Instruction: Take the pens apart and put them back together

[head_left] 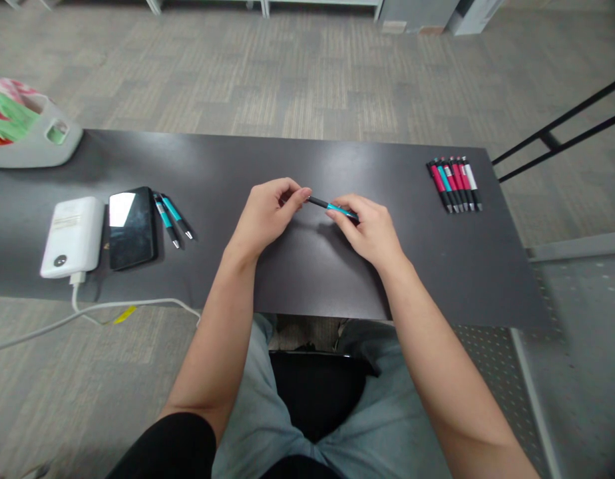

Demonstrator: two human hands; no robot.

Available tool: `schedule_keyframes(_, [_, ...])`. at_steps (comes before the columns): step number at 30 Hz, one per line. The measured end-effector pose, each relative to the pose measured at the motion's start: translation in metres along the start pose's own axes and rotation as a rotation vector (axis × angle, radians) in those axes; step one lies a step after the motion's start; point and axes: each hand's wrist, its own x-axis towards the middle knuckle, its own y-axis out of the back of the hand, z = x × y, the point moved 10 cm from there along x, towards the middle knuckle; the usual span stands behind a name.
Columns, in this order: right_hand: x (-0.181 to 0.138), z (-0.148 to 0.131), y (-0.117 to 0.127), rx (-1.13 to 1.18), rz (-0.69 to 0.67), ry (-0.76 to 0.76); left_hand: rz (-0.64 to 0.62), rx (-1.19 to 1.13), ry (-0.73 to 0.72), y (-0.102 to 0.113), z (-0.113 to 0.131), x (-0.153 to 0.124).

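Between my two hands, just above the dark table, is a blue and black pen (319, 201). The fingertips of my left hand (272, 211) pinch its tip end. My right hand (366, 225) grips the blue barrel near the other end with thumb and fingers. Off to the left, two blue and black pens (174, 216) lie beside a black phone (132, 229). On the right side of the table, several pens (454, 185) lie in a row, mostly pink, with a blue one and a white one among them.
A white power bank (72, 236) lies at the left, with a white cable (138, 303) running off the front edge. At the far left stands a white basket (52, 143) holding coloured items. The dark table (317, 286) ends just before my lap. Black metal bars (562, 140) stand at the right.
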Motion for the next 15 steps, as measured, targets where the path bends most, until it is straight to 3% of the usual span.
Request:
schedule_keyframes(10, [0.001,0.01,-0.009,0.078,-0.136,-0.163,-0.014,0.047,-0.021,0.002,0.006,0.001])
schedule_keyframes(15, [0.001,0.007,0.0,0.083,-0.022,-0.11,0.0,0.011,-0.021,0.002,0.003,0.001])
